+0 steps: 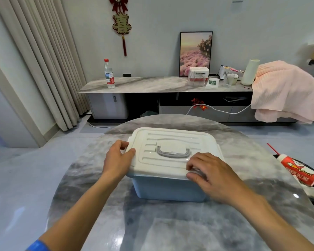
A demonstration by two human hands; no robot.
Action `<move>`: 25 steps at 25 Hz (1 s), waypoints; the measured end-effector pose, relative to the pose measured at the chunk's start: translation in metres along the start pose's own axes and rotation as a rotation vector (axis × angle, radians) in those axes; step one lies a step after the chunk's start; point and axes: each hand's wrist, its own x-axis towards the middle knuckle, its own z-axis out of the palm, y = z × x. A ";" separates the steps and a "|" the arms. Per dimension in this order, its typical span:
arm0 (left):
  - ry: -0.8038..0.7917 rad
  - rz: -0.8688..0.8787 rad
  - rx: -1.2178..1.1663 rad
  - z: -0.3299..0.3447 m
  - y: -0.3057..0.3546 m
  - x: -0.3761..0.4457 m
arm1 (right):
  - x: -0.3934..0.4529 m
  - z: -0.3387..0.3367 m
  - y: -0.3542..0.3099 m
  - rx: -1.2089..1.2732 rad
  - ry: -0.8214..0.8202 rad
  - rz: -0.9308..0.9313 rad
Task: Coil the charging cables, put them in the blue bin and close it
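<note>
Here, from the head camera, we saw the blue bin (168, 187) standing near the middle of a round grey marble table (91, 205), its white lid (172, 151) already lying flat on top with the grey handle (173, 152) folded down. Our left hand (119, 157) gripped the lid's left edge, thumb lying on the top surface and fingers curled round the rim. Our right hand (213, 175) clamped the near right corner of the lid, fingers bent down on top and thumb pressed under the rim against the front. No cables showed anywhere on the table; we could not see inside the bin. At the table's right edge lay a red and white tube-shaped package (299, 171) on its side, well apart from the bin. Beyond the table ran a low marble-topped cabinet (152, 86) carrying a water bottle (109, 74), a framed flower picture (195, 53) leaning on the wall, and a pink blanket (286, 91) draped over its right end. A red ornament (121, 24) hung on the wall above.
</note>
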 end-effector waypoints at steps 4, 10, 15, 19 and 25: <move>-0.001 -0.135 -0.150 -0.003 -0.005 -0.005 | -0.003 -0.002 0.005 0.314 0.037 0.099; -0.378 -0.683 -0.364 -0.018 -0.008 -0.010 | -0.007 0.006 0.030 1.008 0.098 1.130; -0.129 -0.466 -0.431 -0.012 -0.001 -0.005 | 0.000 0.008 0.034 1.192 0.311 1.107; 0.011 -0.176 -0.177 -0.003 -0.004 -0.009 | 0.001 0.014 0.029 0.895 0.524 0.919; 0.072 0.059 0.296 0.002 0.007 -0.019 | 0.002 0.012 0.025 0.388 0.420 0.824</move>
